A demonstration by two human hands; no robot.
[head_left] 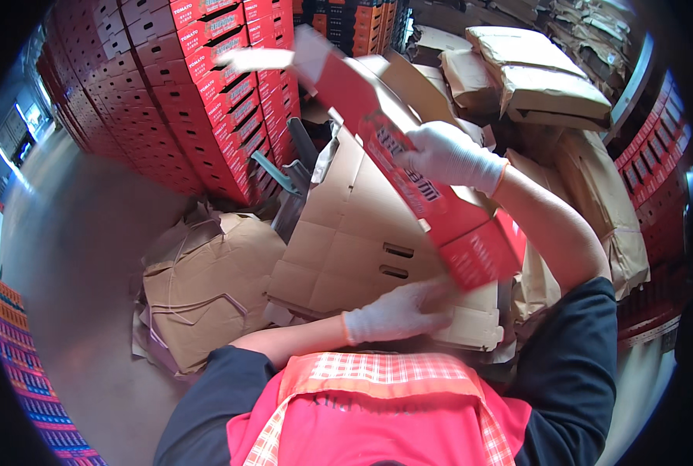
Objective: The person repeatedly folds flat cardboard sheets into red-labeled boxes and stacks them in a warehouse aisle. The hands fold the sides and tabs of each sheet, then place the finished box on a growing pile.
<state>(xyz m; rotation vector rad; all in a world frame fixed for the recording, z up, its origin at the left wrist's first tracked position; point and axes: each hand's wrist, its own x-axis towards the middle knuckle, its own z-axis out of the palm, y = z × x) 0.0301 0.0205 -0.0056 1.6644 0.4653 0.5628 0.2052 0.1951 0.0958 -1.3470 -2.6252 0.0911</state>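
Observation:
A red cardboard produce box with printed sides is held tilted in front of me, running from upper left to lower right and slightly blurred. My right hand, in a white knit glove, is closed over its upper long wall. Below the box's near corner, my gloved left hand has its fingers stretched out and smeared by motion. It is over the near edge of flat brown cardboard blanks with slot-shaped handle holes. Whether the left fingers touch the box or the blanks, I cannot tell.
Tall stacks of red boxes rise at the far left. A tied brown paper bundle lies left of the blanks, with more wrapped bundles at the far right. Grey floor runs along the left, past colourful stacked crates.

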